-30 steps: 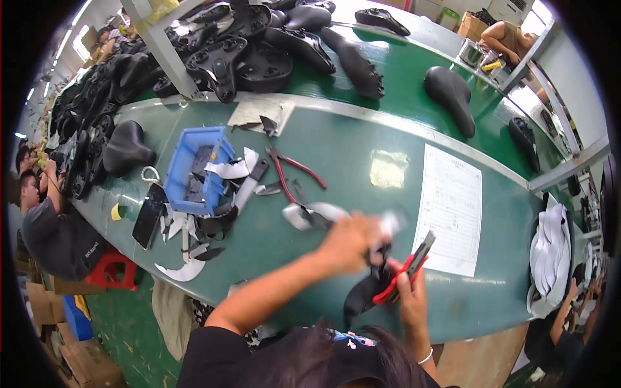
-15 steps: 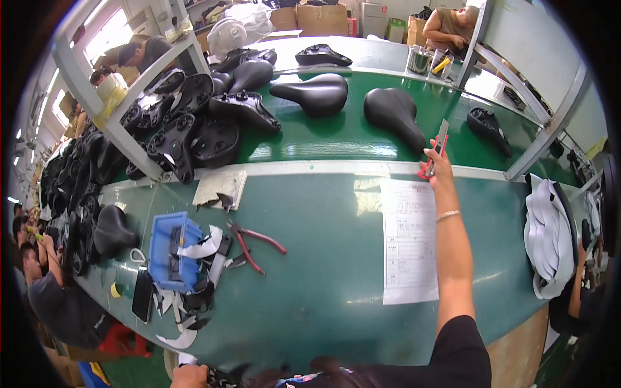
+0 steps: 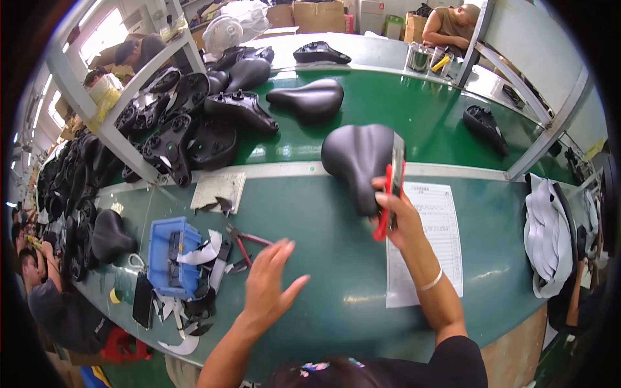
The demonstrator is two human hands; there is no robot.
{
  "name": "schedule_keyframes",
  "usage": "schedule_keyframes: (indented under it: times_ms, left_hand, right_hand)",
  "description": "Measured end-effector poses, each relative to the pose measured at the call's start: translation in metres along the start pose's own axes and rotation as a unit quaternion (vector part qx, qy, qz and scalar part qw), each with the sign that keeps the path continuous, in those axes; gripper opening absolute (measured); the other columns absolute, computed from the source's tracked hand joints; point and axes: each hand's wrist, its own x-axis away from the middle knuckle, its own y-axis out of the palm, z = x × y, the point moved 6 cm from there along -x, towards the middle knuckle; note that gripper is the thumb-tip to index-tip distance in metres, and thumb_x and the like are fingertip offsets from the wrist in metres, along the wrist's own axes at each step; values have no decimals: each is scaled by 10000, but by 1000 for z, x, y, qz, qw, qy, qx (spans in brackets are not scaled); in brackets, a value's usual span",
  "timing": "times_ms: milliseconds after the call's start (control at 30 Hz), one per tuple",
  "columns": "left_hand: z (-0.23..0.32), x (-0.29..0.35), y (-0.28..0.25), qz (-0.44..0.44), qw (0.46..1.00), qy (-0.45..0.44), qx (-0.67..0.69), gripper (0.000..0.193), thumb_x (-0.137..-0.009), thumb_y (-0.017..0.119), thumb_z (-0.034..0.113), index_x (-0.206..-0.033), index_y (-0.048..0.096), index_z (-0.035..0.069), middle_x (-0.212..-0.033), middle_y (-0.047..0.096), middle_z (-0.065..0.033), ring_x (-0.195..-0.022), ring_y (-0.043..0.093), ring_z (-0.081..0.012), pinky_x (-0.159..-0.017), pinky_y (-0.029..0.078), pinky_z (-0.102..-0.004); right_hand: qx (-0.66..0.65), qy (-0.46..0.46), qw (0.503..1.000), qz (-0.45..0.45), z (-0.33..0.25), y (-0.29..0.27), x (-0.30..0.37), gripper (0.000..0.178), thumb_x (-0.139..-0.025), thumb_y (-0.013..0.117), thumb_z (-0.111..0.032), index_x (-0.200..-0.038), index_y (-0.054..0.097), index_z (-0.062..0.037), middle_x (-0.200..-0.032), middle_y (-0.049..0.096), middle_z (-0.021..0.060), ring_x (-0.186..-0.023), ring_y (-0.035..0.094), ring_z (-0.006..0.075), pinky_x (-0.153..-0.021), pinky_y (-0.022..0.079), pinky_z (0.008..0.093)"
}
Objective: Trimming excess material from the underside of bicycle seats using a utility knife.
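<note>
My right hand (image 3: pixel 406 223) is closed around a red utility knife (image 3: pixel 381 223) with its blade pointing up. The same hand grips the narrow nose of a black bicycle saddle (image 3: pixel 354 152), holding it above the front edge of the green belt. Just right of the red-handled pliers (image 3: pixel 240 247), my left hand (image 3: pixel 266 284) hovers over the table, fingers apart and nothing in it. Beneath my right forearm lies a white printed sheet (image 3: pixel 420 284).
A blue bin (image 3: pixel 155 258) with black and white scraps stands at left, beside a dark phone (image 3: pixel 142 301). Many saddles (image 3: pixel 187 94) are piled at far left. More saddles (image 3: pixel 309 100) rest on the belt. Metal posts (image 3: pixel 550 142) rise at both sides. Co-workers (image 3: pixel 449 29) sit beyond.
My right hand has drawn the saddle off the belt toward me, with the knife still in hand. My left hand has risen from the lower edge to above the table.
</note>
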Motion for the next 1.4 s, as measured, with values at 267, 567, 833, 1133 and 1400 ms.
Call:
schedule_keyframes:
  times_ms: [267, 567, 833, 1133, 1400]
  left_hand:
    - [18, -9, 24, 118, 970, 122, 173, 499, -722, 738, 155, -1155, 549, -6, -1141, 592, -183, -1030, 597, -311, -915, 443, -405]
    - [-67, 65, 8, -23, 729, -421, 539, 473, -846, 659, 299, -1186, 504, 9, -1013, 592, -65, -867, 596, -132, -771, 500, -261]
    - [-53, 28, 1, -148, 787, -392, 452, 474, -782, 665, 306, -1096, 533, -24, -924, 595, -80, -758, 584, -128, -682, 491, -261]
    - [-66, 63, -7, -86, 801, -421, 417, 348, -793, 611, 221, -1028, 533, -23, -849, 581, -47, -696, 562, -98, -633, 477, -235]
    - [-51, 117, -28, 80, 769, -471, 425, 445, -781, 626, 262, -1086, 524, -45, -941, 575, -90, -784, 555, -136, -716, 469, -266]
  right_hand:
    - [188, 30, 975, -115, -19, 51, 143, 544, -771, 683, -18, -1283, 499, 0, -832, 624, 56, -648, 576, 98, -611, 466, 225]
    - [583, -255, 761, -126, 15, 28, 172, 562, -790, 691, -72, -1308, 479, -29, -763, 602, 91, -563, 556, 192, -518, 454, 276]
    - [758, -246, 512, -320, 20, 71, 151, 528, -784, 655, -101, -1289, 538, -200, -712, 529, 62, -554, 523, 223, -483, 414, 347]
    - [695, -121, 681, -197, 80, 42, 226, 653, -845, 613, -95, -1428, 343, -214, -655, 481, 132, -490, 498, 316, -459, 416, 426]
    - [619, -55, 777, -101, 67, 37, 257, 619, -845, 633, -76, -1396, 352, -89, -946, 653, 215, -701, 650, 370, -619, 515, 421]
